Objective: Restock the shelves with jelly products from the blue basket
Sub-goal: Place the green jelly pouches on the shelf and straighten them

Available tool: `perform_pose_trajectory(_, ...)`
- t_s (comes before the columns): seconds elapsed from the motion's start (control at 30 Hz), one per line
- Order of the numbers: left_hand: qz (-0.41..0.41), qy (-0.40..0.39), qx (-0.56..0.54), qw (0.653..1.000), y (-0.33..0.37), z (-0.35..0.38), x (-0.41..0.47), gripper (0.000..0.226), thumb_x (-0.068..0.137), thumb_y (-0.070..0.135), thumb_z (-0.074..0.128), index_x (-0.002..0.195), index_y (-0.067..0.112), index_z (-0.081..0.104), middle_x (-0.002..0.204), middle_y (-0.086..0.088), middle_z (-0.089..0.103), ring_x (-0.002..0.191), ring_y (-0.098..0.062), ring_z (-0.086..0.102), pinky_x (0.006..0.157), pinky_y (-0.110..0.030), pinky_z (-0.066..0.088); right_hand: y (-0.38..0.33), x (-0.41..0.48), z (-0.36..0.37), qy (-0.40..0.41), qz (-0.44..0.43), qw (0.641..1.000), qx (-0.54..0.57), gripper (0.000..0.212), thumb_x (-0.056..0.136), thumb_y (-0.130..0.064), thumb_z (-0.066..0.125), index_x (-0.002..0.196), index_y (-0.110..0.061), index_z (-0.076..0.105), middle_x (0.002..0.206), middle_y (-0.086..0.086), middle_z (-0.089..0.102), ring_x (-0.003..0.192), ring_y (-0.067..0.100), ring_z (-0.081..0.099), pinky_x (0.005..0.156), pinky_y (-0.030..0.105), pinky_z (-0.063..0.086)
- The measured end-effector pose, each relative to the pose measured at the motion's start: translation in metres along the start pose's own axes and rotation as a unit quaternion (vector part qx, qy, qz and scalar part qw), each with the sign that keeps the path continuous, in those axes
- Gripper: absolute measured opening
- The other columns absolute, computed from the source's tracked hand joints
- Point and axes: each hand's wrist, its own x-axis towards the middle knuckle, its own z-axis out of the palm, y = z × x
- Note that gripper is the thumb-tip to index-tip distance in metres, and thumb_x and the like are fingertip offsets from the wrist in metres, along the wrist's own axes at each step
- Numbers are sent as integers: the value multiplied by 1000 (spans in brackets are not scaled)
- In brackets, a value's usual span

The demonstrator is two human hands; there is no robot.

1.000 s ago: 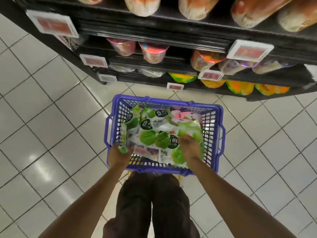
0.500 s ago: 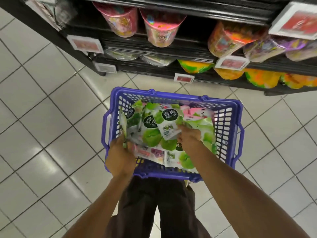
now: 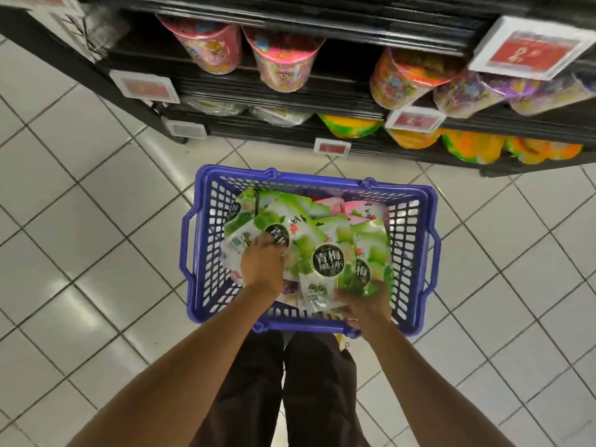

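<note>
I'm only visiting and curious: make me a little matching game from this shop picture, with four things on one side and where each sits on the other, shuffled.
Things:
1. blue basket
2. green jelly pouches
3. pink tubs
4. yellow-orange bags

Places:
a. lowest shelf
b. just ahead of the person's legs
c. shelf above the lowest one
d. inside the basket

Pairs: 1-b, 2-d, 3-c, 4-a.

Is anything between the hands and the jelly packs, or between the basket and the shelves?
Nothing visible. The left hand and right hand both grip the green jelly packs in the blue basket; only floor lies before the shelves.
</note>
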Motion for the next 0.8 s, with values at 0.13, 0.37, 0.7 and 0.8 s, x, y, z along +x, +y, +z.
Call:
perform_pose_trajectory(0.13,83,70,52,993,-15,-1,4,31,80,16,73,104,35,73,122,1,43,120,-26,35,104,-37,25,-26,9,2,50,-69,911,-404,85,66,-37,87,134,-18,41,143,19,44,134,37,39,110,43,36)
perform_pose_trajectory(0.37,23,-2,-15,1000,-34,-14,27,127,62,43,86,155,24,2,160,-14,14,148,-36,13,120,-51,12,-43,10,14,-7,-148,865,-480,116,69,-29,88,152,-6,10,151,19,31,141,37,26,114,41,27)
perform_pose_trajectory(0.7,-51,30,-147,987,-47,-8,18,95,52,28,93,129,16,39,138,-12,36,127,-36,32,107,-50,32,-39,-1,24,-115,-94,947,-286,108,55,-12,95,138,-10,27,141,12,44,134,34,41,110,49,40)
perform_pose_trajectory(0.8,-30,99,-158,982,-45,-4,6,83,56,24,91,122,13,42,129,-11,45,120,-35,38,99,-50,36,-32,-5,31,-152,-99,959,-217,102,55,-6,95,133,-11,30,137,11,47,129,31,46,105,47,45)
